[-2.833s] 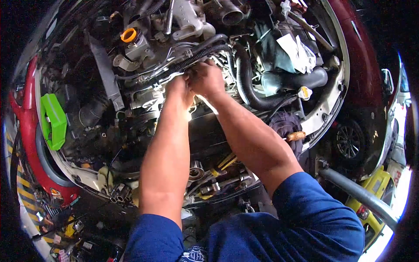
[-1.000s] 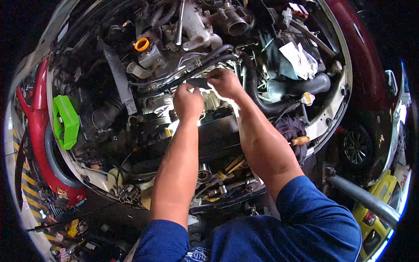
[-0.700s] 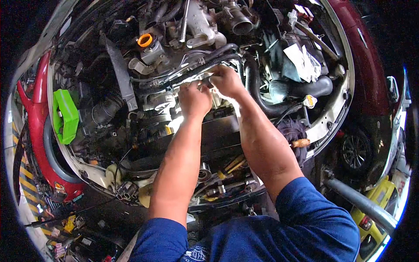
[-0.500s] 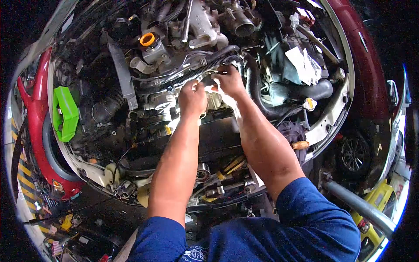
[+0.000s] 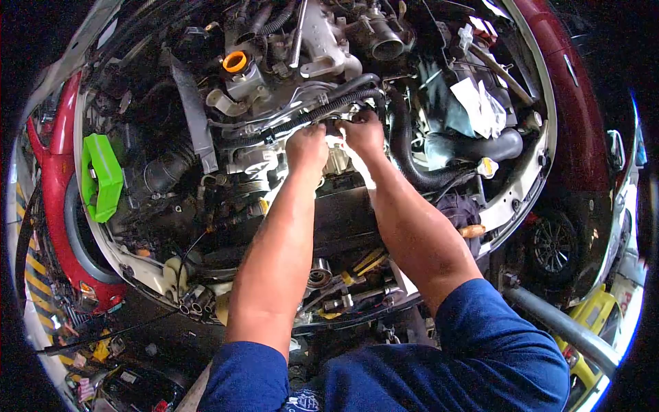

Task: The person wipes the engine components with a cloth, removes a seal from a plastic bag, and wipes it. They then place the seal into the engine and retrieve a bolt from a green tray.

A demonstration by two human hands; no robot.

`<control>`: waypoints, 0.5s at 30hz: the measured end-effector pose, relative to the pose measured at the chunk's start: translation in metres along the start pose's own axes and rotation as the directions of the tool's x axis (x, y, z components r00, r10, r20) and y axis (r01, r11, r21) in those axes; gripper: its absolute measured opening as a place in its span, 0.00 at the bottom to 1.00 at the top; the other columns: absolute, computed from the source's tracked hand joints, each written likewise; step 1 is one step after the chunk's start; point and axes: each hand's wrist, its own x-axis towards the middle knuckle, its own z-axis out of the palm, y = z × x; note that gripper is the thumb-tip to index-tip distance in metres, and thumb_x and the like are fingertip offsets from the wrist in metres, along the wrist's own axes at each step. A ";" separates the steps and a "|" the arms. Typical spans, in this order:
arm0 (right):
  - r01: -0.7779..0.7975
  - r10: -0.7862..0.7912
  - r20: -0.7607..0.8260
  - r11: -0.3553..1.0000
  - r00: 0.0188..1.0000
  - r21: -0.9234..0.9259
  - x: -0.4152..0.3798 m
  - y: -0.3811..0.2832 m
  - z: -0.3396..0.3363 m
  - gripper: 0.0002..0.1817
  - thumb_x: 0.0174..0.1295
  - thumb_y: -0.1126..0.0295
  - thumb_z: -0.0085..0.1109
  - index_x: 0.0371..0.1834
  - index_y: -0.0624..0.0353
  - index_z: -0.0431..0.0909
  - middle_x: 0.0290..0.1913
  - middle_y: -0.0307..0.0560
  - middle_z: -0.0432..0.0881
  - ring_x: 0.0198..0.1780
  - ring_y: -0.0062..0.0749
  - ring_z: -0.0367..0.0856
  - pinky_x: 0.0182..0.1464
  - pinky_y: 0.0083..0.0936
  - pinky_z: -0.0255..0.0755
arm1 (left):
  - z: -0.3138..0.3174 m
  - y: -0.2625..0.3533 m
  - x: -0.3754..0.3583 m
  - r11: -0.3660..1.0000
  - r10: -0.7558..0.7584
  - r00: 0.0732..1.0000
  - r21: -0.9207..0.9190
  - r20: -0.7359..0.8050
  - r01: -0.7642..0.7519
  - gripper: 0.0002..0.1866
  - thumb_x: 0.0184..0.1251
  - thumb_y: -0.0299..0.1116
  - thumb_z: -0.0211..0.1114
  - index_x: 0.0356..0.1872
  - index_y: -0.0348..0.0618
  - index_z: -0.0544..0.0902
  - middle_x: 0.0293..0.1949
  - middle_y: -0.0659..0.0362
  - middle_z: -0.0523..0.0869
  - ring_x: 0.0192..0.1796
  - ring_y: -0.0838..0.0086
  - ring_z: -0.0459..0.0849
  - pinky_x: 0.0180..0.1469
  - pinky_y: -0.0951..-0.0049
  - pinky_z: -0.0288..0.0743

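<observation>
Both hands reach into the engine bay, close together just below a black corrugated hose (image 5: 319, 110). My left hand (image 5: 307, 147) has its fingers curled in at the engine's front; whatever is between them is hidden. Beside it, my right hand (image 5: 365, 134) is closed too, its fingertips pinched at a small part too covered to name. Bright light falls on the metal engine parts (image 5: 338, 159) between the wrists. A thick black hose (image 5: 400, 130) runs down just right of my right hand.
An orange-rimmed filler neck (image 5: 235, 63) stands up at the upper left. A bright green piece (image 5: 103, 178) sits on the left fender edge. Sockets and tools (image 5: 343, 300) lie along the front edge, and a wooden handle (image 5: 472, 231) is near my right forearm.
My left hand has shifted slightly up and to the right, closer to my right hand. My right hand has turned a little, and its fingers remain closed.
</observation>
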 end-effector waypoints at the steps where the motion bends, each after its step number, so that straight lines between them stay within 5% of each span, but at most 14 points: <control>1: -0.001 0.001 0.000 1.000 1.000 -0.001 -0.001 0.003 0.001 0.28 0.44 0.57 0.74 0.44 0.64 0.78 0.36 0.55 0.85 0.39 0.44 0.83 0.44 0.33 0.75 | 0.001 0.004 -0.001 0.991 -0.096 0.995 -0.094 0.028 0.099 0.18 0.63 0.42 0.62 0.38 0.33 0.85 0.39 0.44 0.86 0.43 0.54 0.84 0.48 0.59 0.74; 3: 0.072 -0.084 -0.079 0.987 0.993 -0.145 -0.004 0.005 0.001 0.19 0.47 0.65 0.67 0.41 0.62 0.77 0.39 0.54 0.84 0.43 0.47 0.83 0.47 0.34 0.75 | 0.009 0.004 0.003 0.962 -0.187 0.980 -0.188 0.067 0.196 0.18 0.62 0.41 0.63 0.38 0.31 0.84 0.38 0.44 0.87 0.42 0.55 0.85 0.47 0.60 0.74; 4: 0.046 -0.046 -0.002 0.990 0.999 -0.135 -0.002 0.009 0.002 0.15 0.49 0.64 0.65 0.38 0.59 0.78 0.39 0.56 0.82 0.43 0.50 0.81 0.47 0.36 0.75 | 0.018 -0.004 0.009 0.944 -0.200 0.979 -0.271 -0.028 0.186 0.17 0.62 0.40 0.64 0.38 0.31 0.84 0.37 0.44 0.87 0.40 0.56 0.85 0.46 0.60 0.74; 7: 0.317 -0.327 0.016 0.905 0.945 -0.284 -0.007 0.019 0.004 0.15 0.54 0.57 0.66 0.37 0.57 0.82 0.32 0.58 0.83 0.36 0.53 0.82 0.40 0.37 0.75 | 0.024 -0.009 0.010 0.916 -0.231 0.965 -0.362 -0.125 0.172 0.16 0.61 0.37 0.65 0.37 0.30 0.85 0.36 0.45 0.87 0.39 0.59 0.84 0.44 0.62 0.73; 10: 0.283 -0.290 0.055 0.850 0.956 -0.445 -0.014 0.010 0.005 0.13 0.55 0.60 0.61 0.37 0.57 0.81 0.37 0.59 0.81 0.43 0.55 0.79 0.47 0.39 0.75 | 0.016 0.006 -0.002 0.911 -0.240 0.962 -0.371 -0.127 0.179 0.15 0.60 0.35 0.66 0.37 0.30 0.85 0.36 0.46 0.87 0.38 0.60 0.84 0.43 0.62 0.73; 15: 0.173 -0.148 0.134 0.965 0.980 -0.199 -0.016 -0.001 0.002 0.19 0.60 0.56 0.57 0.40 0.63 0.81 0.34 0.65 0.83 0.41 0.59 0.81 0.47 0.43 0.75 | 0.016 0.000 0.004 0.877 -0.248 0.966 -0.440 -0.072 0.192 0.15 0.60 0.35 0.65 0.38 0.29 0.84 0.36 0.45 0.87 0.38 0.60 0.84 0.44 0.62 0.73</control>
